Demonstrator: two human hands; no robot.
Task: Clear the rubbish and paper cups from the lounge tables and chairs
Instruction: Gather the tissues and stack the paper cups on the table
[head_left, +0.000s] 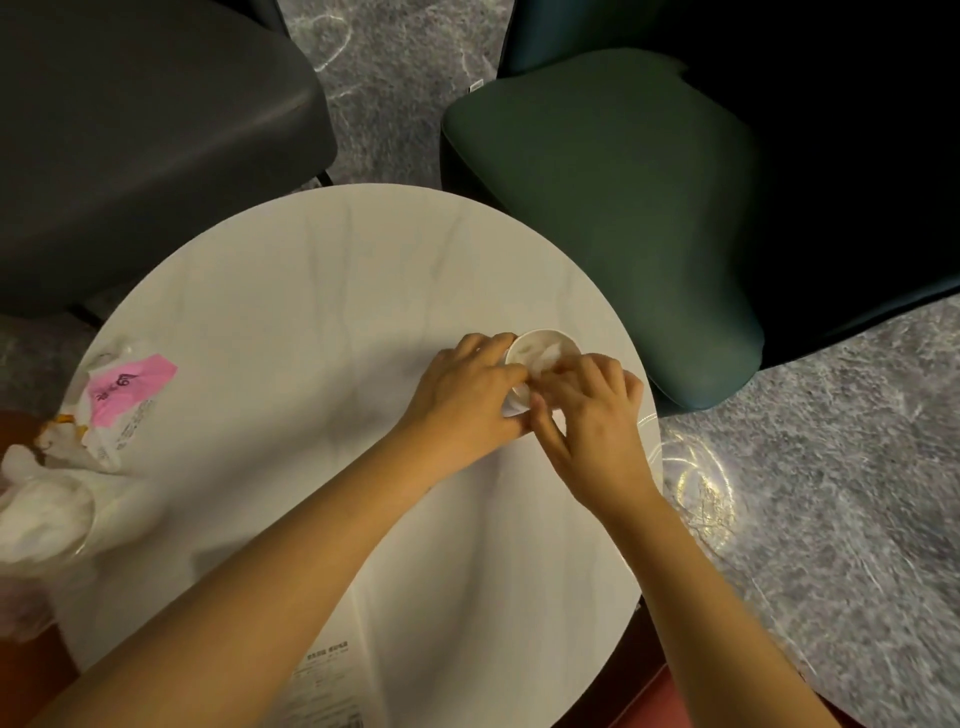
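Note:
A white paper cup (543, 348) stands near the right edge of the round white table (322, 291), with crumpled white paper inside it. My left hand (467, 400) grips the cup's left side. My right hand (587, 410) rests over the cup's near rim, fingers curled on the white paper there; whether it pinches the paper or the rim is unclear. At the table's left edge lies a pile of wrappers (111, 415) with a pink label, and beside it a clear plastic bag of crumpled white rubbish (44, 509).
A dark grey chair (145, 135) stands beyond the table at the left and a green cushioned chair (613, 208) at the right. A printed white sheet (332, 686) lies at the table's near edge. Grey patterned carpet (831, 467) surrounds it.

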